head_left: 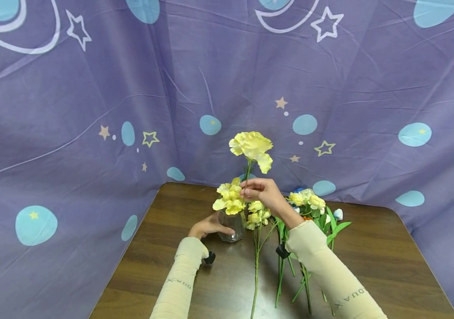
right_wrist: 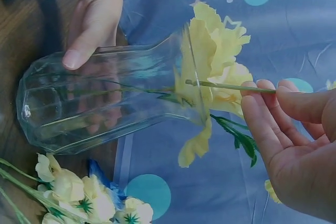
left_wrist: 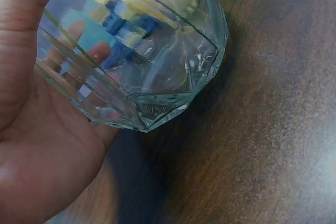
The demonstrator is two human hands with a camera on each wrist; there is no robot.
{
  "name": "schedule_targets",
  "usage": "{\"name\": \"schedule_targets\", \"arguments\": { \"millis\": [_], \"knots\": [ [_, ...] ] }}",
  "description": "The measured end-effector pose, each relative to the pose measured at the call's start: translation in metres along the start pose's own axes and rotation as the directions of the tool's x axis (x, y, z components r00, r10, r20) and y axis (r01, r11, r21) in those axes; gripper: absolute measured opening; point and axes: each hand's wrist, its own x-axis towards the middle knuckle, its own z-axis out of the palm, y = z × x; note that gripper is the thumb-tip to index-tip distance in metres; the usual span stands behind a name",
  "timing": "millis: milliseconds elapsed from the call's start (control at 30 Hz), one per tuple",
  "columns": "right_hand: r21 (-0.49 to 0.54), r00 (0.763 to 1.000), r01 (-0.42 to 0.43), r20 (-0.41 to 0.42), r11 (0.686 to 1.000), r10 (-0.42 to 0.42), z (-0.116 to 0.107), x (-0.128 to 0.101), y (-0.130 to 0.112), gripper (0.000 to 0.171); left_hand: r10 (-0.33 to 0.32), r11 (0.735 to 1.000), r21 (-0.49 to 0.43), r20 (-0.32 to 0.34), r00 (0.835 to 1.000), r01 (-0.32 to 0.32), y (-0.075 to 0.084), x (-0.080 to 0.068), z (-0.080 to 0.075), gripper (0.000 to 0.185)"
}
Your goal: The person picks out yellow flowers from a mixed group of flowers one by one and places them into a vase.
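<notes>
My left hand (head_left: pixel 210 225) grips a clear glass vase (head_left: pixel 231 229) on the table, fingers behind and thumb across the near side. A ruffled yellow flower (head_left: pixel 229 199) stands in the vase, its bloom over the rim. Above it, my right hand (head_left: pixel 264 193) pinches the stem of a second yellow flower (head_left: pixel 252 145), held upright with its bloom higher than the hand. In the right wrist view, the cut end of that stem (right_wrist: pixel 231 86) is level with the vase mouth; I cannot tell whether it is inside. The left wrist view has the vase's faceted base (left_wrist: pixel 163 106) close up.
On the brown wooden table (head_left: pixel 219 283), a spray of small yellow flowers (head_left: pixel 257 217) lies just right of the vase. Further right are several more stems with cream blooms (head_left: pixel 307 199) and green leaves (head_left: pixel 340 228). A purple patterned curtain (head_left: pixel 234 71) surrounds the table's back and sides.
</notes>
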Motion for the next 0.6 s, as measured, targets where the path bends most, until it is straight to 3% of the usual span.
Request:
{"name": "schedule_targets", "arguments": {
  "millis": [300, 600],
  "knots": [
    [-0.050, 0.999, -0.027, -0.019, 0.998, 0.026, 0.0019, -0.0014, -0.0075, 0.032, 0.037, 0.999, -0.007, 0.010, 0.999, -0.037, -0.0018, 0.0018, -0.0001, 0.122],
    [-0.053, 0.999, 0.038, -0.034, 0.998, -0.040, 0.0009, 0.0024, -0.0068, 0.035, 0.033, 0.999, 0.004, 0.015, 0.999, -0.033, -0.0008, -0.0001, -0.0011, 0.127]
  ]
}}
